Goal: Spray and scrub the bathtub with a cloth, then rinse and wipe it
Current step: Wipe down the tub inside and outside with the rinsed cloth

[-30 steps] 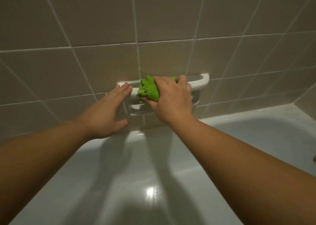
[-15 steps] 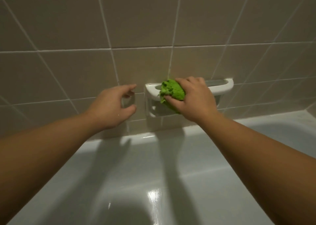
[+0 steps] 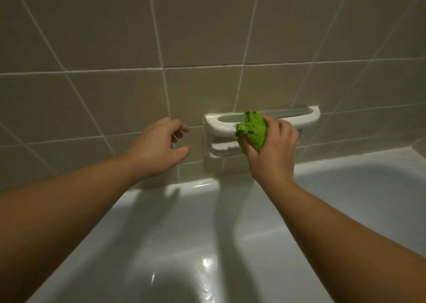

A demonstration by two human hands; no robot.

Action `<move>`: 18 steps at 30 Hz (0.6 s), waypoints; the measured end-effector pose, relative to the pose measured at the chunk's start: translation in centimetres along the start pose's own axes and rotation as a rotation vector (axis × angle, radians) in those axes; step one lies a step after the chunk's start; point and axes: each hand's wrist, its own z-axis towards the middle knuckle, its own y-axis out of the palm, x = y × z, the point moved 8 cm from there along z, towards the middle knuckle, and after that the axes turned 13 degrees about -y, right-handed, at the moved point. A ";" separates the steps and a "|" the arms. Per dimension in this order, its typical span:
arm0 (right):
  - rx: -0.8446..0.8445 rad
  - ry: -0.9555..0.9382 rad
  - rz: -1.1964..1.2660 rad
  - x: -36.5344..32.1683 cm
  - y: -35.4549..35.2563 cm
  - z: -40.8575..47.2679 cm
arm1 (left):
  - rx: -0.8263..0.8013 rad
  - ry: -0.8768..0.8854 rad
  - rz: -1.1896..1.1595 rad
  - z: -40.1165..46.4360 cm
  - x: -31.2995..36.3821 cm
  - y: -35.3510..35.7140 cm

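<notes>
Bathtub (image 3: 207,245): white, glossy; its far rim is met by the tiled wall (image 3: 115,49); light glare is seen on the inner slope.

Soap holder (image 3: 297,118): white ceramic, set into the tiled wall just above the far rim, with a bar beneath the dish.

Cloth (image 3: 252,129): green, bunched; it is pressed against the front lip of the soap holder, toward its left end.

Right hand (image 3: 272,150): the cloth is gripped by curled fingers and thumb.

Left hand (image 3: 159,150): nothing is held; fingers are loosely curled, held close to the wall left of the soap holder; contact with the tiles cannot be told.
</notes>
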 end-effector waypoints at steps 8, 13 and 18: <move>0.263 1.007 0.796 -4.1 6.7 -5.4 | 0.008 -0.006 -0.073 -0.6 0.1 0.3; 0.332 1.146 0.809 -2.8 5.4 -1.1 | -0.029 -0.046 -0.115 -1.2 -0.6 0.6; 0.218 1.095 0.694 -2.3 5.0 -0.4 | -0.043 -0.045 -0.127 -1.0 0.7 1.1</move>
